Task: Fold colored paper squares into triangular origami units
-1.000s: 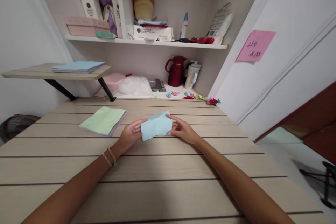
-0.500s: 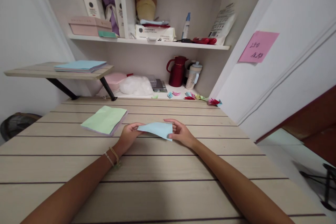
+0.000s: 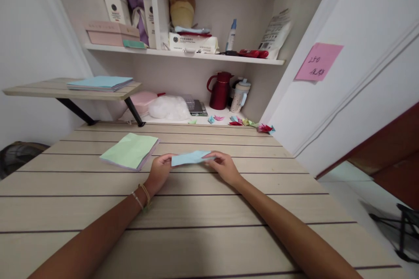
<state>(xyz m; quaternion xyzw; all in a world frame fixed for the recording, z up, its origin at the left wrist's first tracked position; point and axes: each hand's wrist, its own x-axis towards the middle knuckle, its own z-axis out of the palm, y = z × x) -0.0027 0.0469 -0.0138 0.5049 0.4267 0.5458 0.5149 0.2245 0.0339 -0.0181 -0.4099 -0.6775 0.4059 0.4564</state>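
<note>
A sheet of light blue paper (image 3: 189,158) stretches between both hands just over the wooden table, seen as a narrow strip with a slightly bent upper edge. My left hand (image 3: 161,171) pinches its left end; bracelets circle that wrist. At the other end, my right hand (image 3: 224,167) has thumb and fingers closed on the paper, the fingertips a little blurred. Left of my left hand lies a stack of paper (image 3: 130,151) with a light green sheet on top.
Several small folded paper pieces (image 3: 235,123) line the table's back edge. Behind them stand a red jug (image 3: 220,90) and a pale cup (image 3: 240,96). A raised wooden shelf (image 3: 42,85) at left carries more paper (image 3: 101,82). The planked table (image 3: 203,248) spreads before me.
The blue paper has turned from a curved, drooping sheet into a narrower, straighter strip. My right hand has shifted slightly left, and its raised fingers have come down onto the paper.
</note>
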